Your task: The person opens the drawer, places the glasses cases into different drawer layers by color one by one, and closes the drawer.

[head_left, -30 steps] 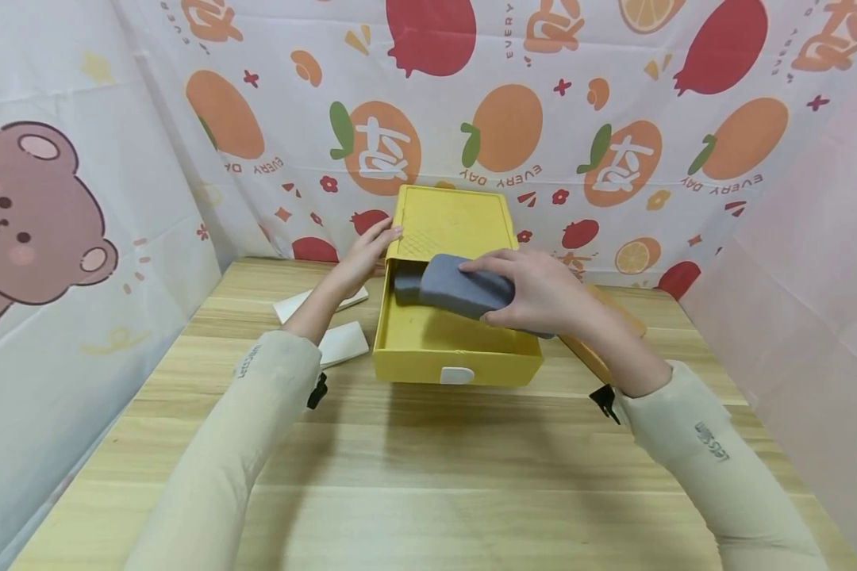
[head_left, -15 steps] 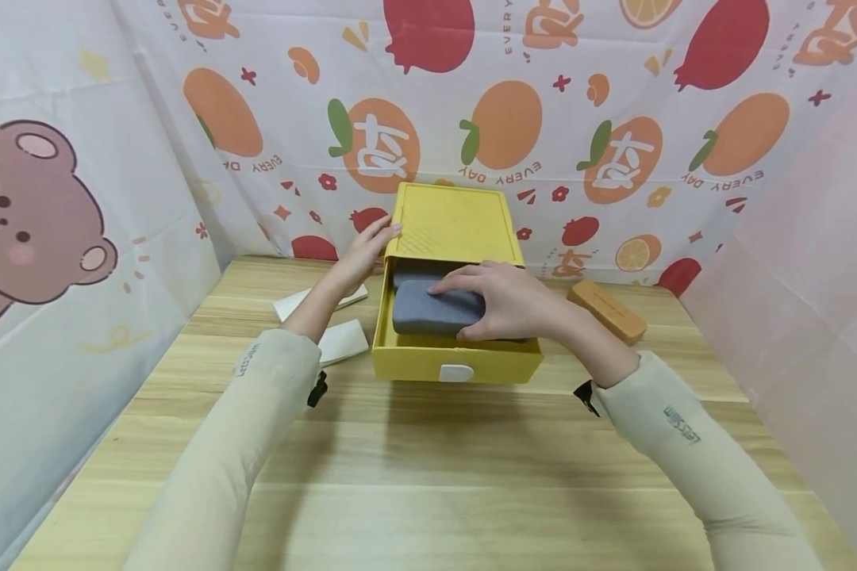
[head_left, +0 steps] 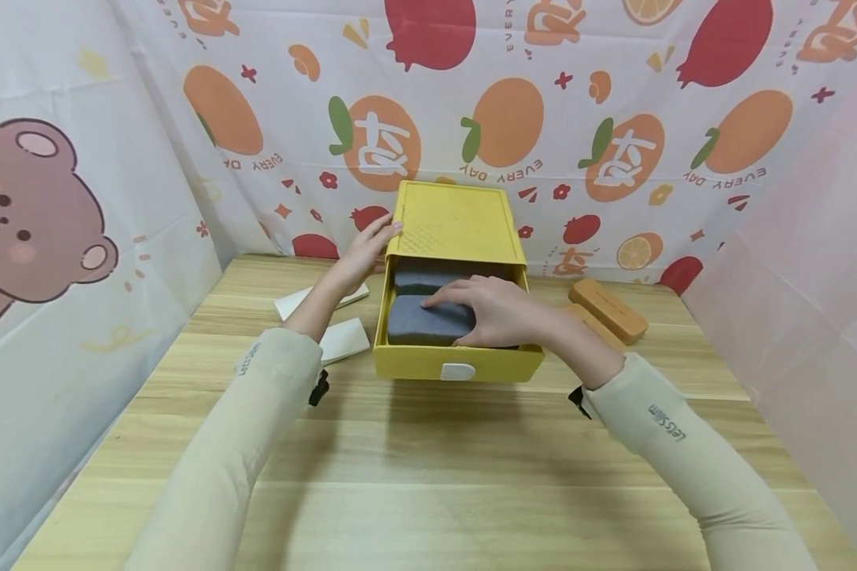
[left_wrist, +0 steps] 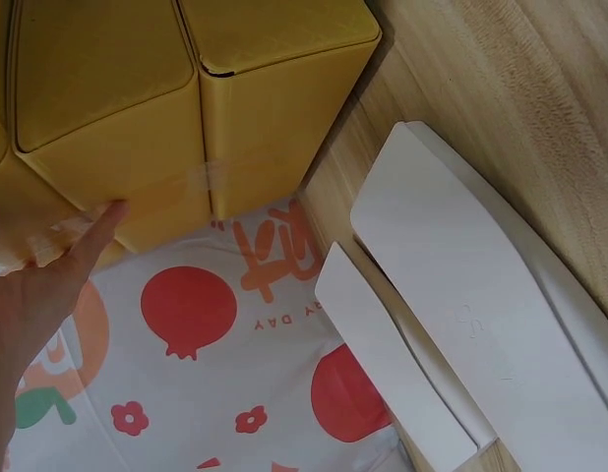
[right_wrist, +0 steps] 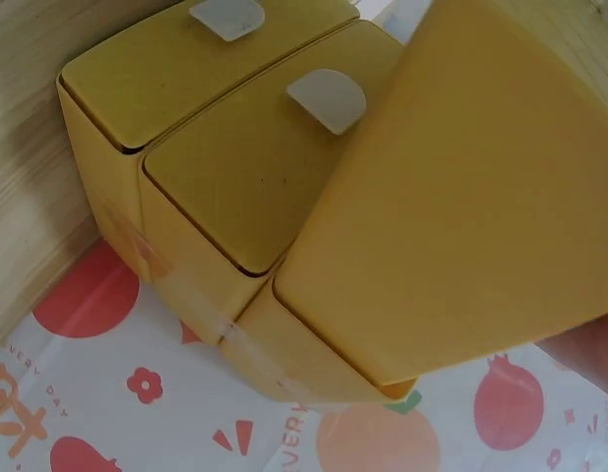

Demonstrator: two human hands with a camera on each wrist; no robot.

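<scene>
A yellow drawer unit (head_left: 453,222) stands against the backdrop with its top drawer (head_left: 414,364) pulled out. My right hand (head_left: 512,311) reaches into that drawer and grips a grey glasses case (head_left: 428,320) at its right part. The case lies crosswise behind the drawer's front wall. Behind it sits a second dark grey case (head_left: 421,277), partly under the unit's top. Against the unit's left side, my left hand (head_left: 360,258) rests with extended fingers; a fingertip touches the yellow wall in the left wrist view. The drawer wall hides most of my right hand in the right wrist view.
To the left of the unit lie two white cases (head_left: 344,341) on the wooden table (head_left: 428,492). Two orange-brown cases (head_left: 610,308) lie at the right. Two closed drawers (right_wrist: 274,167) show below the open one. A printed cloth (head_left: 278,119) hangs right behind.
My right hand has moved the grey case left and down to the drawer's front, uncovering the dark case behind and the orange-brown cases at right. The left hand stays put.
</scene>
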